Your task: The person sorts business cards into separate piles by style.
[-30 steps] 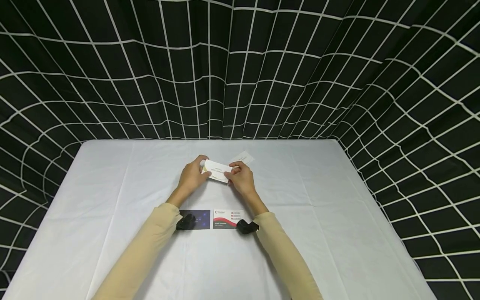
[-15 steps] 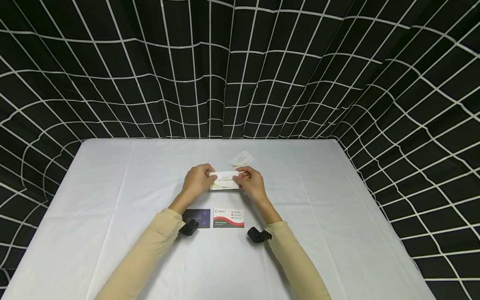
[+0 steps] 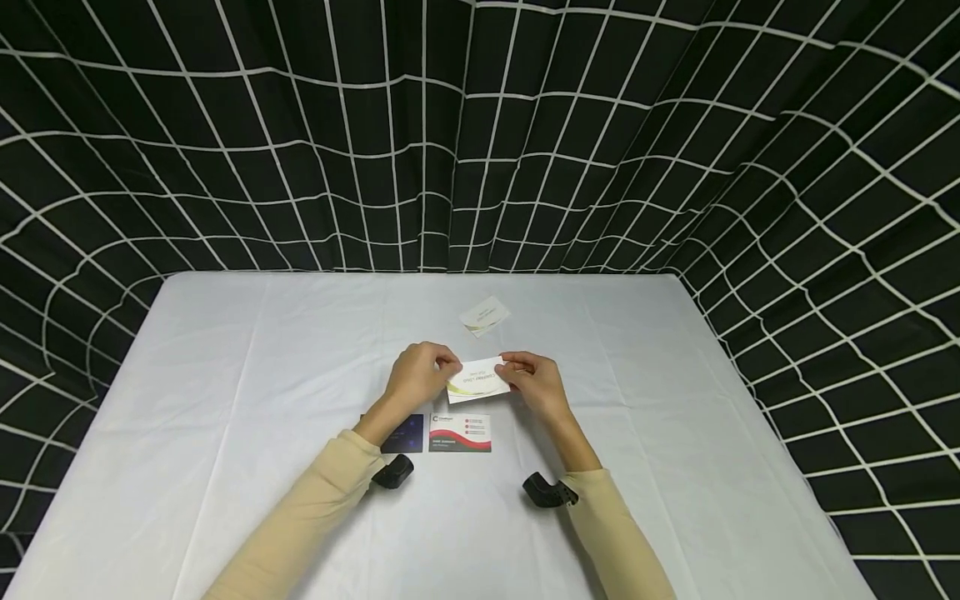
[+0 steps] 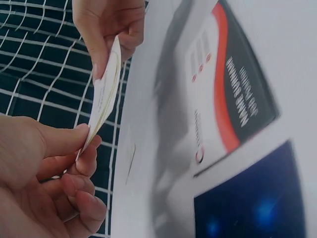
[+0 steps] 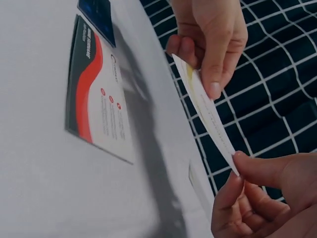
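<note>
White business cards (image 3: 477,377) with a gold curve and printed lettering are held slightly tilted above the table; a second edge seems to show under the top one. My left hand (image 3: 420,377) pinches their left end between thumb and fingers, and my right hand (image 3: 537,384) pinches the right end. In the left wrist view the cards (image 4: 105,94) appear almost edge-on and a little bowed. Nearer to me, a red, white and dark grey business card (image 3: 460,433) lies flat, beside a dark blue one (image 3: 405,435) partly hidden by my left wrist.
Another white card with gold trim (image 3: 484,315) lies askew on the white-clothed table (image 3: 675,400), beyond my hands. A black curtain with white grid lines (image 3: 450,167) stands behind the table and along its sides. Black wrist cameras (image 3: 550,492) hang under both sleeves.
Both hands have brought the held cards toward me and to the right, turning them. The red and white card is now fully uncovered; the far white card stays put.
</note>
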The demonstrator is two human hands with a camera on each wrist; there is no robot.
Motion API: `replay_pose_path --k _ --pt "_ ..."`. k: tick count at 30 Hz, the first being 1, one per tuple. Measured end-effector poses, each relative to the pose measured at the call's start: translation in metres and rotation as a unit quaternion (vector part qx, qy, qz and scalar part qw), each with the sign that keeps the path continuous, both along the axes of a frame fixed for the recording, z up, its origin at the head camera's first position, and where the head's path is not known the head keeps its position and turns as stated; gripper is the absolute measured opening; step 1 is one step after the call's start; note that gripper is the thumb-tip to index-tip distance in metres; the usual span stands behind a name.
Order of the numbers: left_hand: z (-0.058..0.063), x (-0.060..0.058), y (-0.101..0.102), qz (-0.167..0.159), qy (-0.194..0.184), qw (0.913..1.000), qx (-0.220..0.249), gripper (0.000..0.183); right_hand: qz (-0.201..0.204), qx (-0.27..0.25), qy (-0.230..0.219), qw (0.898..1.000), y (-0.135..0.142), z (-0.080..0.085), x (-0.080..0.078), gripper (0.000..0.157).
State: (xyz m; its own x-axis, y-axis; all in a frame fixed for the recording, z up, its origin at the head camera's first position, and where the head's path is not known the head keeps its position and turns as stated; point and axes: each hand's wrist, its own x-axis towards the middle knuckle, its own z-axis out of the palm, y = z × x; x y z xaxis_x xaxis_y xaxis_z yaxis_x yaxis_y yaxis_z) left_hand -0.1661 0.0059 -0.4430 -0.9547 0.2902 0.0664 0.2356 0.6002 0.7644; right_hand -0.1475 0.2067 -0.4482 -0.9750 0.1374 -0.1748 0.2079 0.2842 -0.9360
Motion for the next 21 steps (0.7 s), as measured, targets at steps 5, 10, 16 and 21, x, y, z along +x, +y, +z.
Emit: replay_pose_path --k 5,10,16,21 --pt "-0.001 0.01 0.01 -0.026 -0.004 0.9996 0.006 0.01 -0.01 0.002 -0.017 1.0 0.014 -0.001 0.014 0.029" --pt "-0.008 0.016 0.02 -0.051 0.001 0.9987 0.002 0.01 -0.021 0.021 -0.036 0.999 0.025 -0.004 0.027 0.029" --pt "-0.018 0.023 0.034 -0.067 -0.003 0.9978 0.003 0.008 -0.04 0.056 -0.049 0.996 0.035 -0.011 0.047 0.026" --pt "-0.023 0.029 0.044 -0.083 -0.015 0.9962 0.02 0.006 -0.061 0.098 -0.037 0.993 0.041 -0.012 0.063 0.022"
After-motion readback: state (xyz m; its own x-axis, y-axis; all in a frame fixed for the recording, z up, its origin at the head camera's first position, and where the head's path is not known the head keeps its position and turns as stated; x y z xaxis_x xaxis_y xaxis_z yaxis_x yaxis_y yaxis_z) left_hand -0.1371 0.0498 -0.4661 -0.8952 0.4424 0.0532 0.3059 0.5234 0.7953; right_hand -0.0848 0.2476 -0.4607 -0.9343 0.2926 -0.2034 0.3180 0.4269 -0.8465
